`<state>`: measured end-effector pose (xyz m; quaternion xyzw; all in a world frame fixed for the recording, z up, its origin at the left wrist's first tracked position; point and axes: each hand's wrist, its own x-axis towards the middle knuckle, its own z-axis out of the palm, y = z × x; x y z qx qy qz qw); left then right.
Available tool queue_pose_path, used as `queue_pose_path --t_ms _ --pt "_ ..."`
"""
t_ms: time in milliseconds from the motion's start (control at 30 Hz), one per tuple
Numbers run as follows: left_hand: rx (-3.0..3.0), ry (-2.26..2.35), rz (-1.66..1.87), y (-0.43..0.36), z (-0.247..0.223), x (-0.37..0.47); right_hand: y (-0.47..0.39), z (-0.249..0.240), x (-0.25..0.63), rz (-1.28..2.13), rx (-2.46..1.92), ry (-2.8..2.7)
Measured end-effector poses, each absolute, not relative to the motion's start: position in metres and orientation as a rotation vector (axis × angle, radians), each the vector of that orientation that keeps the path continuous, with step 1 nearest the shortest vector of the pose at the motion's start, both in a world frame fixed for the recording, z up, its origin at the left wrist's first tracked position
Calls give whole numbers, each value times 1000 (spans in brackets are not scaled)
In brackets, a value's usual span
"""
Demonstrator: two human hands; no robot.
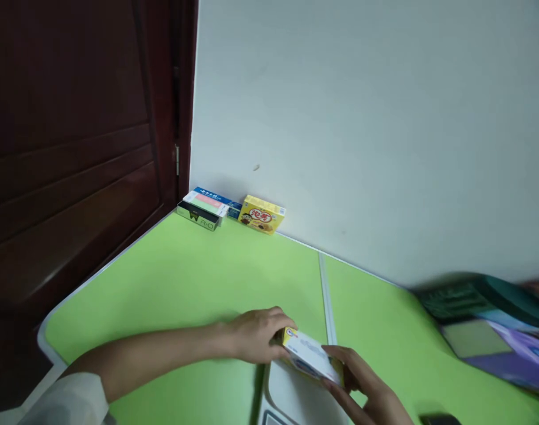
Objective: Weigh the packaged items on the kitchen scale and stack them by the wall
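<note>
Left grip (257, 334) and right grip (378, 396) clasp a box (311, 352); green tabletop (185, 283) meets pale wall (362, 124).

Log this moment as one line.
left hand: holds one end of white-and-yellow cardboard box | right hand: holds opposite end | box: over white flat device, contact unclear | surface: light-green tabletop

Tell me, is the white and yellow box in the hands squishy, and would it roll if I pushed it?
The white and yellow box is probably fairly stiff: its edges look straight between the left hand and right hand. It likely wouldn't roll, since its sides look flat. Maybe it's light: the hands hold only its ends.
</note>
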<state>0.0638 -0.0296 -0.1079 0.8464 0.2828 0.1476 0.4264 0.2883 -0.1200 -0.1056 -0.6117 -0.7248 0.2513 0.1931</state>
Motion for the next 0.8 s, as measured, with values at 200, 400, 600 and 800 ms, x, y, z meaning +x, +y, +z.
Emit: queue_pose_path --t_ms 200,400,600,800 --pt "2129 889 712 37 -122 37 -29 -103 253 666 -1633 -2043" --pt "1913 1112 1003 120 -147 44 108 -128 230 372 -1657 -1916" --pt "1850 1192 1079 165 -183 57 195 -149 204 341 -1654 -1909" --pt "1839 1367 1086 189 -200 51 218 -160 175 312 -1669 -1930"
